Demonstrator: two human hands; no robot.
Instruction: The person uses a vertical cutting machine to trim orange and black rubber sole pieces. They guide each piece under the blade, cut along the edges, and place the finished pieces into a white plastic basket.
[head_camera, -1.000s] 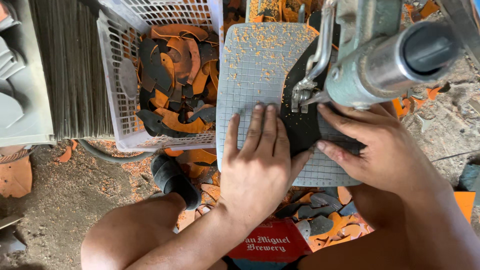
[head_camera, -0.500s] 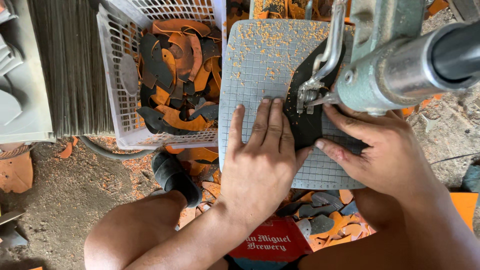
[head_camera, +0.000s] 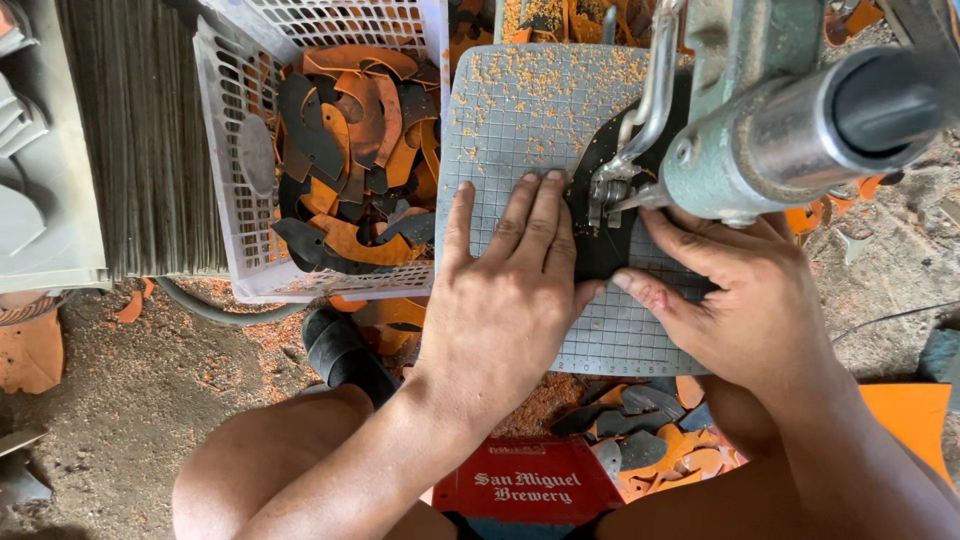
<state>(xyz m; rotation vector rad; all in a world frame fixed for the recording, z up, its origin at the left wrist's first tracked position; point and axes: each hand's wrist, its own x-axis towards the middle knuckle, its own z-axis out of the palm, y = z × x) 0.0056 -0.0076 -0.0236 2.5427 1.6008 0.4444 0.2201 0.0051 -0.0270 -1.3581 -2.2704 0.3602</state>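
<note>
Left hand (head_camera: 510, 290) lies flat, fingers spread and pressed down on the gridded grey cutting mat (head_camera: 530, 120), fingertips touching the left edge of a dark curved sheet piece (head_camera: 600, 240). Right hand (head_camera: 745, 300) presses on the same piece from the right, fingers together and bent, thumb tip on its lower end. The piece lies on the mat directly under the foot of a grey-green machine head (head_camera: 760, 130). Orange dust is scattered over the mat. A white plastic basket (head_camera: 225, 150) of orange and black offcuts (head_camera: 350, 160) stands just left of the mat. A red crate (head_camera: 525, 485) and more scraps lie below, on the dirt floor (head_camera: 130, 400).
</note>
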